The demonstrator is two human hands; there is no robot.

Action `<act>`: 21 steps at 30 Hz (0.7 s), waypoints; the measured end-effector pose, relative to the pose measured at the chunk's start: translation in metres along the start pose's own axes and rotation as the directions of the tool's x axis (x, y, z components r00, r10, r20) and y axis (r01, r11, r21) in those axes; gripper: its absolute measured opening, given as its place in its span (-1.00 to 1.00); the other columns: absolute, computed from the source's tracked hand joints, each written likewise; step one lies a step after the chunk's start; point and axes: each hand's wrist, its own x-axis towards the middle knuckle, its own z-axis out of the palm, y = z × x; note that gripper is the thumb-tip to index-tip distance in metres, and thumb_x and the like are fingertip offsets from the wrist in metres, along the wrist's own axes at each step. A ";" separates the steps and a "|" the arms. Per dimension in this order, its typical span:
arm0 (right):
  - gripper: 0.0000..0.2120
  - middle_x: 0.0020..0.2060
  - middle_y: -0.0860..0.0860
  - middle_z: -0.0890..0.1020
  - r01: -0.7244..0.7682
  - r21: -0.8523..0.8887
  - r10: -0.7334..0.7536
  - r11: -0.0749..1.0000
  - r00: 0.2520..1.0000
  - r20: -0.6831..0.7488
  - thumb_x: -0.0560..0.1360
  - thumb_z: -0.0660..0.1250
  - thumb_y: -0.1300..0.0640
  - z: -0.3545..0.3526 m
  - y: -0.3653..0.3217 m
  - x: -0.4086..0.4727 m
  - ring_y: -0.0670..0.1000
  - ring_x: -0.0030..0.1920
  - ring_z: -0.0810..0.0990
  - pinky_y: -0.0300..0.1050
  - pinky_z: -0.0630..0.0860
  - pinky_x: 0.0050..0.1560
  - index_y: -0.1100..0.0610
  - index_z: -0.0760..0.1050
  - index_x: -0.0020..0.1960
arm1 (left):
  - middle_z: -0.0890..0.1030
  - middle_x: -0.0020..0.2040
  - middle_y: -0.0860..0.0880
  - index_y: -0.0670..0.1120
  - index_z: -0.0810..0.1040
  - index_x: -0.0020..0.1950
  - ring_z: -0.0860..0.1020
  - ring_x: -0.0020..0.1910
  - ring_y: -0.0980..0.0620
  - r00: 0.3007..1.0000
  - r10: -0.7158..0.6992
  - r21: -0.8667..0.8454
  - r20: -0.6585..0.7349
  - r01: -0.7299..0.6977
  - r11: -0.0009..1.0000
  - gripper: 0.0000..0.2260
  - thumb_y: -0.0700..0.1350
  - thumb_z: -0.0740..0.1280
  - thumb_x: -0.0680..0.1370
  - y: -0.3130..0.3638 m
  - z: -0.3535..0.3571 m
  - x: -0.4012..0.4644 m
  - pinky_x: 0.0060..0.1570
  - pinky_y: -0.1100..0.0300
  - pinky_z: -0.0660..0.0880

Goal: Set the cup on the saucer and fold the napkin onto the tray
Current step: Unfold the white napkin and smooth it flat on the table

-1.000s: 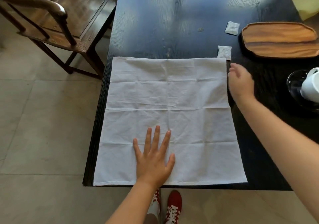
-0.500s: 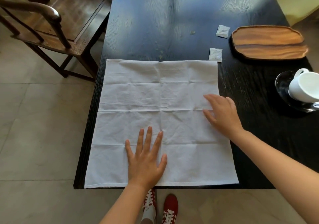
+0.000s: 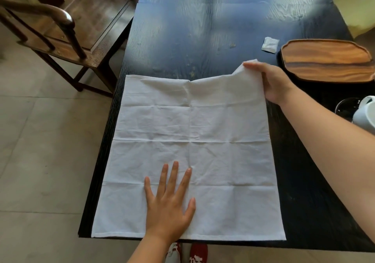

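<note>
The white cloth napkin (image 3: 190,151) lies spread on the near left part of the dark table (image 3: 203,29), its weave creased in a grid of old fold lines. Half a second ago it lay fully flat; now its far right corner is lifted off the table into a soft peak. The right hand (image 3: 272,82), which earlier rested flat on the napkin's right side, has moved up to that corner and pinches it between thumb and fingers. The left hand (image 3: 169,199) stays where it was, fingers spread and straight, pressing the napkin's near edge. One small white packet (image 3: 269,44) shows beyond the raised corner. The oval wooden tray (image 3: 326,59), with streaked grain and a raised rim, sits far right. The white cup (image 3: 365,114) sits at the right edge, partly cut off, on the dark glossy saucer (image 3: 345,108). A brown wooden chair (image 3: 67,29) stands left on the tiled floor.
</note>
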 end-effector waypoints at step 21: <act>-0.45 0.51 0.04 0.06 0.295 -0.947 -0.424 0.127 0.879 0.217 0.55 -0.03 -0.05 0.115 0.197 -0.206 0.02 0.50 -0.04 0.20 -0.04 0.40 0.07 0.03 0.51 | 0.04 0.55 -0.03 0.12 0.06 0.52 -0.02 0.52 -0.04 1.000 -0.008 0.016 -0.007 0.008 1.000 -0.39 0.20 0.07 0.48 0.001 0.000 0.001 0.35 -0.31 -0.07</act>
